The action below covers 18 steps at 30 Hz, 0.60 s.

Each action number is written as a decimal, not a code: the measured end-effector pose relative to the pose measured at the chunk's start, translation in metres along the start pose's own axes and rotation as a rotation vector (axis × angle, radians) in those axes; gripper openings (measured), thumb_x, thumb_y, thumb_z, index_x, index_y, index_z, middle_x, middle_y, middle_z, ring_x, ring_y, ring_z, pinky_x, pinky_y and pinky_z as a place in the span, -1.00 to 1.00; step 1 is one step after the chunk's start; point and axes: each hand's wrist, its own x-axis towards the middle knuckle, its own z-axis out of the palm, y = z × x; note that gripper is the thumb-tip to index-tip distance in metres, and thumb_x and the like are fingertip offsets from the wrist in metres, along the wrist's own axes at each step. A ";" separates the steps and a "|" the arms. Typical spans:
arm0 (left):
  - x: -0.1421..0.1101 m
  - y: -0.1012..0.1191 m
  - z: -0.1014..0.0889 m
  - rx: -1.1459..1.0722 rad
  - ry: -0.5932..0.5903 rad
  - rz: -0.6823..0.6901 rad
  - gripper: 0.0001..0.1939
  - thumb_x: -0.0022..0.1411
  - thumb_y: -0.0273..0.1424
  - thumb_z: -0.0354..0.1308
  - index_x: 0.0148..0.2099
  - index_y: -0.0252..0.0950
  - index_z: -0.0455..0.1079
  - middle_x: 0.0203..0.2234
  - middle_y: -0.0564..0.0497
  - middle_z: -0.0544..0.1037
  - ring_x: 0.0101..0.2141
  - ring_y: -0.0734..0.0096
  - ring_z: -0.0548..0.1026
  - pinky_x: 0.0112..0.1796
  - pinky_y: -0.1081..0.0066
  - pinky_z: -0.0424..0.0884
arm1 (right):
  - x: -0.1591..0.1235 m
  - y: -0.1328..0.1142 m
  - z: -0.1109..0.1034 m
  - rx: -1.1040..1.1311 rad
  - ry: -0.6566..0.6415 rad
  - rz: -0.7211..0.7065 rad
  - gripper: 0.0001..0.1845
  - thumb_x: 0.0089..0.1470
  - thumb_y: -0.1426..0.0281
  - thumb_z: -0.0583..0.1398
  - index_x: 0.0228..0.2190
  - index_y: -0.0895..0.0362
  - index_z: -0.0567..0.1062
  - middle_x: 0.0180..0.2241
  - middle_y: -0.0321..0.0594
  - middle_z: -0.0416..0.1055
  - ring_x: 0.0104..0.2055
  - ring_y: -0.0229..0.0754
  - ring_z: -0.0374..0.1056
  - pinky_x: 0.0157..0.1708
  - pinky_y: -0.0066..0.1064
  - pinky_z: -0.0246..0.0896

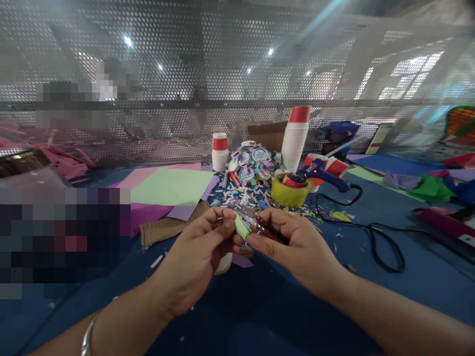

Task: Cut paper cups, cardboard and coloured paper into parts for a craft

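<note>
Between the fingers of my left hand (204, 247) is a small folded piece of light green paper (242, 228). My right hand (297, 244) is wrapped round a pair of scissors (260, 223) with dark red handles, and its thumb reaches the lower edge of the green paper. The blades point away to the upper left, just behind the paper. Both hands meet above the blue table. Below my left fingers, part of a white round object (224, 264) shows; the hand hides the rest of it.
Paper scraps (241, 195) litter the blue table (282, 316). Behind them lie a heap of paper discs (246, 173), stacked cups (296, 141) and a yellow tape roll (291, 193). A blue glue gun (322, 173) trails a black cord (386, 232) rightward. Coloured sheets (172, 185) lie left.
</note>
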 end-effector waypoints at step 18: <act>0.003 0.012 0.001 -0.075 0.185 -0.069 -0.80 0.29 -0.66 -0.06 -0.31 -0.37 0.33 -0.50 0.05 0.37 -0.54 0.62 0.36 -0.46 0.63 0.36 | -0.003 -0.002 0.002 0.209 -0.079 0.173 -0.61 0.08 0.10 0.25 -0.47 0.16 0.33 -0.69 -0.54 -0.06 -0.68 -0.49 -0.23 -0.72 -0.59 -0.36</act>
